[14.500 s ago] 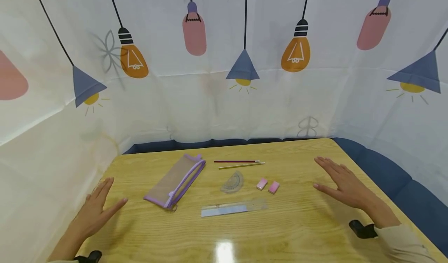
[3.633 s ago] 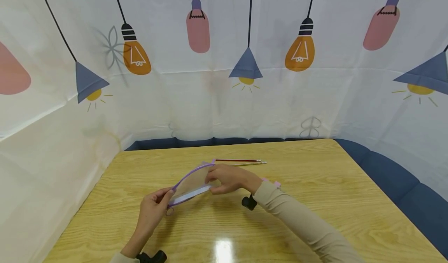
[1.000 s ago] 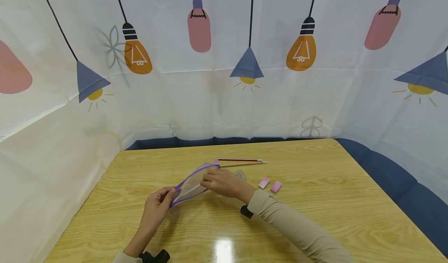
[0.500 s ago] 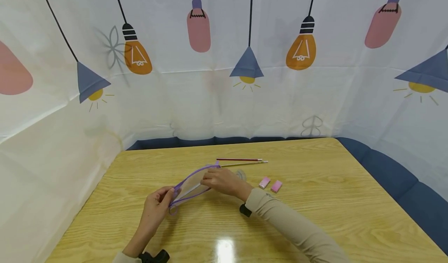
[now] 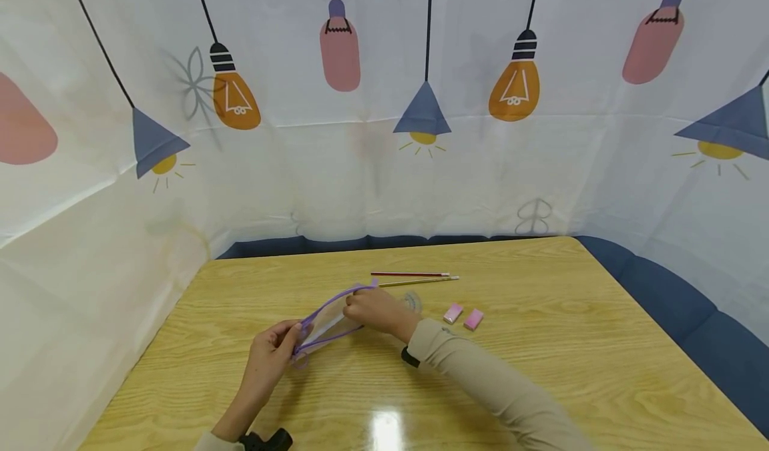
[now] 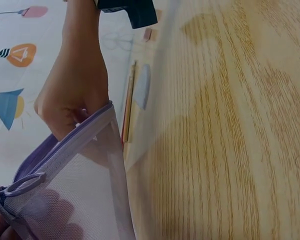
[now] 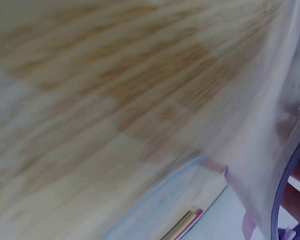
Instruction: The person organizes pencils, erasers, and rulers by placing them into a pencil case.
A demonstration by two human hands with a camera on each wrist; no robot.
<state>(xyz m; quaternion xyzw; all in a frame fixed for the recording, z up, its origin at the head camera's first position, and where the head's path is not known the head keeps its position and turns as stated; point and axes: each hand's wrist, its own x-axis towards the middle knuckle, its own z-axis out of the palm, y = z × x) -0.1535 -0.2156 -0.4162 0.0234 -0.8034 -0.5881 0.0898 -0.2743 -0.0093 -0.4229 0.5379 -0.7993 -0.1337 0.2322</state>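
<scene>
A mesh pencil pouch (image 5: 329, 309) with purple zip edging is tilted up off the table, its mouth spread. My left hand (image 5: 267, 357) pinches its near left end beside the zip ring (image 6: 24, 185). My right hand (image 5: 381, 312) reaches into the mouth at the other end, fingers curled at the end of a clear ruler with a pale strip (image 5: 334, 327). Most of the ruler is inside the pouch; in the left wrist view the mesh (image 6: 85, 190) hides the right fingertips. The right wrist view is blurred by the close pouch.
Behind the pouch lie a dark red pencil (image 5: 408, 274) and a gold pencil (image 5: 420, 281). A clear protractor (image 5: 413, 301) is partly hidden by the right hand. Two pink erasers (image 5: 453, 313) sit farther right on the wooden table (image 5: 571, 344). A printed curtain (image 5: 360, 171) hangs behind.
Earliest, both hands were apart and the ruler and pouch lay on the table. Later the ruler entered the lifted pouch, held by the right hand. Over the last second the right hand shifts slightly left.
</scene>
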